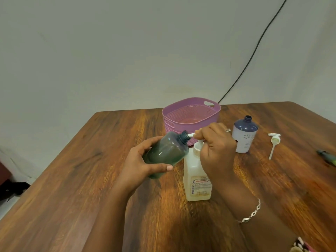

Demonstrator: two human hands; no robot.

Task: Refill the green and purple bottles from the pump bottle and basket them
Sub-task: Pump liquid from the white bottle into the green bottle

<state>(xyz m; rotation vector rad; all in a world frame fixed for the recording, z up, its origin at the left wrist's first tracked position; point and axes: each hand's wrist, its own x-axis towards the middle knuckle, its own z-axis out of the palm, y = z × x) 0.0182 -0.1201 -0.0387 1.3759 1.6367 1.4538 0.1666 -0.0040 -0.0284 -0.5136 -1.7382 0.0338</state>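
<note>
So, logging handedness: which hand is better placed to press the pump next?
Right: the right hand grips the pump bottle by its head, while the left hand holds the green bottle at the nozzle.

The left hand (141, 160) grips the tilted green bottle (166, 153) — open neck at the pump bottle's (197, 180) spout, right hand (216, 148) on the pump.
</note>
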